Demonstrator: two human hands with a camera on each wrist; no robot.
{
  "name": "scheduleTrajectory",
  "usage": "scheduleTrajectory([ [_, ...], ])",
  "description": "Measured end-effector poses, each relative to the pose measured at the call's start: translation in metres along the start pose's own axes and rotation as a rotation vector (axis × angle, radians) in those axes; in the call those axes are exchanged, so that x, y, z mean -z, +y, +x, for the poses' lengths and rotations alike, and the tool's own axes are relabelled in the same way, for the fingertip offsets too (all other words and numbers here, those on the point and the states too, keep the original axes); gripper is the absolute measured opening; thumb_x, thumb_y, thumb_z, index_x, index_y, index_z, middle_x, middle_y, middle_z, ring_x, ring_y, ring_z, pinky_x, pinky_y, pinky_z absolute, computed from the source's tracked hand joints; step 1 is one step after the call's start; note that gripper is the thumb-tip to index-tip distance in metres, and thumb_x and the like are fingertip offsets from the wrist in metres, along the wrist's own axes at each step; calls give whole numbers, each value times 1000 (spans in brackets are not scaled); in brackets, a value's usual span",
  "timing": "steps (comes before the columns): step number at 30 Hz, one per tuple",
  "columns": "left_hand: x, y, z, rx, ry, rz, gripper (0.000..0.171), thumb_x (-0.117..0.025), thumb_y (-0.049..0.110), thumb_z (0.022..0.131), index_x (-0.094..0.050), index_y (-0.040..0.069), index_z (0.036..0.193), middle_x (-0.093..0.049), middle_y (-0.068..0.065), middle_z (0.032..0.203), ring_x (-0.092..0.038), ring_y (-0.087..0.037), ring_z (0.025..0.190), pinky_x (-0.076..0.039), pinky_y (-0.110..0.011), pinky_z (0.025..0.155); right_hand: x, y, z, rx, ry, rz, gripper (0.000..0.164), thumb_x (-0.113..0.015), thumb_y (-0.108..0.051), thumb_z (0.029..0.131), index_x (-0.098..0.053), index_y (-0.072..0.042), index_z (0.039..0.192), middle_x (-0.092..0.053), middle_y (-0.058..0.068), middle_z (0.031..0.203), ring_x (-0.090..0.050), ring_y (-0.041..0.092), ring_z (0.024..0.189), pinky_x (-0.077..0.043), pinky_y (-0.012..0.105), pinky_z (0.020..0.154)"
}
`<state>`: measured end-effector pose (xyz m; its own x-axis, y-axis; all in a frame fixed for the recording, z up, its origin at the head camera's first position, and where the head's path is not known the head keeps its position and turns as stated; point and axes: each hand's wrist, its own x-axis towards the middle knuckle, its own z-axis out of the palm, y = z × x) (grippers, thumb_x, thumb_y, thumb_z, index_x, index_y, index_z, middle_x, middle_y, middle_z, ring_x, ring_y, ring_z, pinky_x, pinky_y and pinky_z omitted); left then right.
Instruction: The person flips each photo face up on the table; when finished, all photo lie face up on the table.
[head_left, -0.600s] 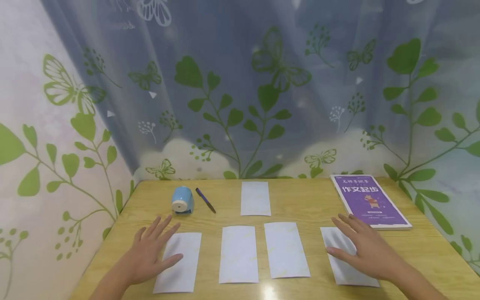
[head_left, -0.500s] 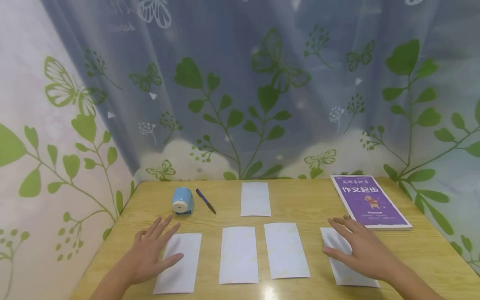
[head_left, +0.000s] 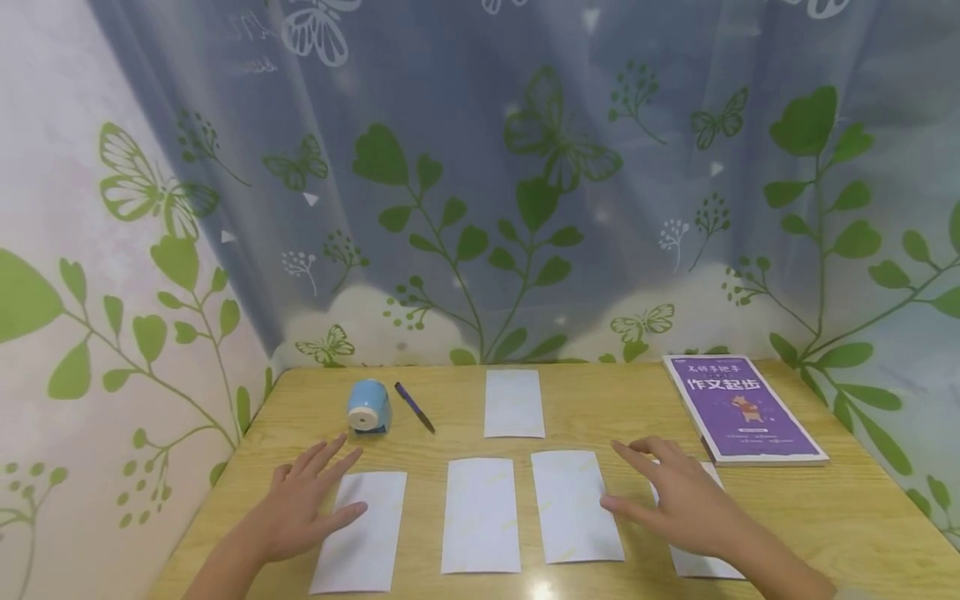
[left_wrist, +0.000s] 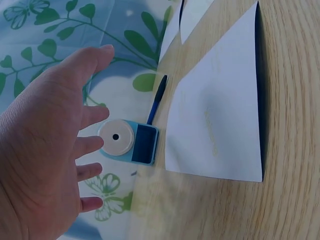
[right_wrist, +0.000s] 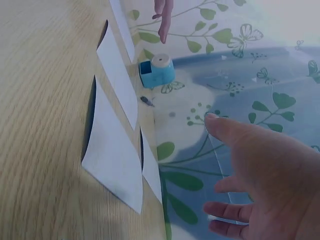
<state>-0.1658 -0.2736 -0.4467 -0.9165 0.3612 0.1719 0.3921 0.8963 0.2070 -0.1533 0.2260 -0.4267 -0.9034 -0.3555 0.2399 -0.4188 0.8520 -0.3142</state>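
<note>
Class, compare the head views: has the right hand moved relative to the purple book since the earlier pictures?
Yes. Judged against the purple book, the right hand has moved left, toward the middle of the table.

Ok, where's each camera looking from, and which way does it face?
Head: worn on the head, facing forward and down at table and patterned backdrop; left hand and right hand show.
Left wrist: on that wrist, facing past the left hand toward white paper, pen and blue sharpener.
Right wrist: on that wrist, facing past the right hand, with papers at left; left fingers show at top.
Shared: both wrist views show the blue sharpener.
</note>
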Motion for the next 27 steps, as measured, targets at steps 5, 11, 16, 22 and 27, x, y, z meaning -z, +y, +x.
scheduleTrajectory([
  [5, 0, -5, 3, 11, -10, -45, 67, -59, 57, 94, -46, 22, 150, -39, -12, 158, -40, -43, 137, -33, -73, 97, -9, -13, 10, 22, -36, 34, 75, -59, -68, 89, -55, -18, 144, -58, -3, 121, -55, 16, 108, -50, 42, 87],
  [11, -5, -14, 7, 20, -6, -73, 65, -59, 56, 94, -52, 18, 146, -46, -16, 150, -41, -44, 136, -33, -73, 99, -23, -31, 20, 117, -42, 66, 71, -59, -63, 91, -60, -11, 139, -54, -12, 101, -43, 1, 81, -41, 21, 66],
  [16, -10, -20, 9, 22, -7, -109, 64, -61, 54, 94, -53, 15, 144, -49, -15, 146, -42, -43, 134, -33, -71, 100, -33, -47, 27, 127, -97, 152, 71, -60, -62, 92, -59, -9, 139, -57, -8, 100, -45, 2, 75, -40, 19, 59],
  [22, -17, -27, 15, 6, 33, -155, 58, -65, 47, 94, -58, 12, 140, -53, -15, 140, -50, -37, 126, -38, -67, 98, -49, -66, 38, 205, -101, 223, 69, -63, -56, 93, -61, -2, 135, -60, -4, 98, -38, -3, 64, -40, 16, 56],
  [27, -28, -32, 18, 21, 86, -183, 50, -69, 40, 93, -64, 8, 132, -58, -13, 127, -56, -28, 112, -46, -56, 91, -64, -84, 44, 227, -145, 314, 68, -65, -54, 92, -61, 0, 133, -61, -5, 93, -41, -3, 64, -41, 15, 58],
])
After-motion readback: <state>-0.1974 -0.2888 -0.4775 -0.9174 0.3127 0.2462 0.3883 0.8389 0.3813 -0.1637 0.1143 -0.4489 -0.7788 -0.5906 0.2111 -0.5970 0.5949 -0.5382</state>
